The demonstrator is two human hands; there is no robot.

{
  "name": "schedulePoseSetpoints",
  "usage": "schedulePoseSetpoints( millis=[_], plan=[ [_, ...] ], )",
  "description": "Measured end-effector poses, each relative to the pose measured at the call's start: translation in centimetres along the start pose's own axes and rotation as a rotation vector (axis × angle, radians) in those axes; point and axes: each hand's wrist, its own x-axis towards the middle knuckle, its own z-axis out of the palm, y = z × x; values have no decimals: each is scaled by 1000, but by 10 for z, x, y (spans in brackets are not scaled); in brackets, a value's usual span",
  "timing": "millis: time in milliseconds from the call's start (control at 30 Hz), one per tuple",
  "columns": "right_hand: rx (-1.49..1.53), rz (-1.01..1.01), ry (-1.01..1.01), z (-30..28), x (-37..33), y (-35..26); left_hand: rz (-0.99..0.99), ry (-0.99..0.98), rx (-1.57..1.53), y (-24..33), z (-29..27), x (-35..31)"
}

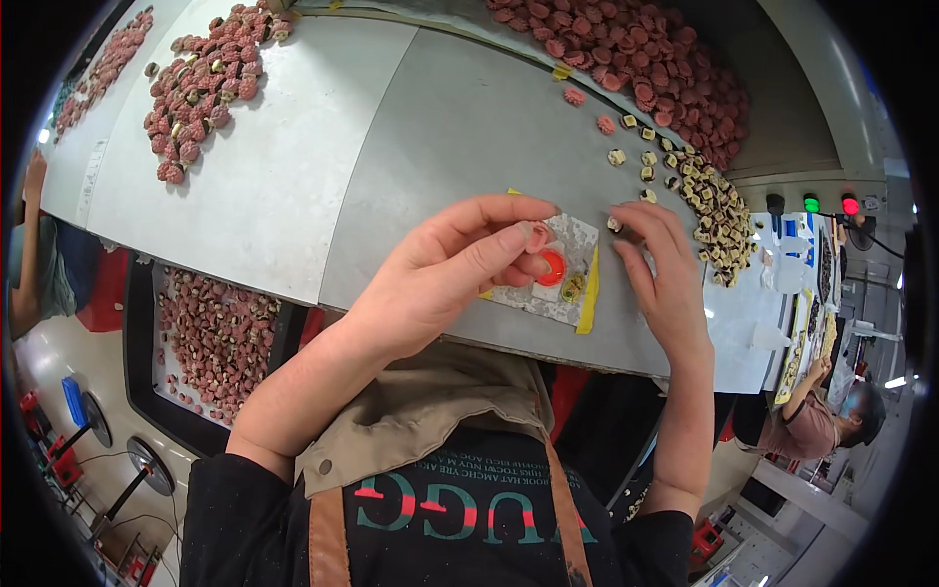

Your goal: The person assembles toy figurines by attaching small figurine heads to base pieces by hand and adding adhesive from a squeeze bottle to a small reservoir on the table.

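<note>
My left hand (469, 259) holds a small pink ridged cap (536, 236) between thumb and fingers, over a worn white pad (526, 301) with yellow tape at its edges. Below those fingertips, a round red piece (553, 267) rests on the pad. A small yellow-green patch (574, 287) lies beside it. To the right, the fingers of my right hand (663, 259) curl around a small black-and-cream piece (614, 224), held at the fingertips. Several similar black-and-cream pieces (719, 210) lie heaped just beyond that hand.
Pink caps (646, 59) are piled at the far right. A heap of pink-and-dark assembled pieces (205, 93) covers part of the grey table (381, 147) at far left. Below the edge stands a black tray (142, 386) of more pieces. Another person (817, 421) works at right.
</note>
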Motion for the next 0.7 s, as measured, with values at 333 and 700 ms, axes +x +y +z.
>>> schedulePoseSetpoints(
  millis=[333,700],
  plan=[
    [-31,128,35,0,1,-10,30,2,-37,0,-1,0],
    [-95,143,-25,1,4,-12,19,5,-17,-3,-3,1]
  ],
)
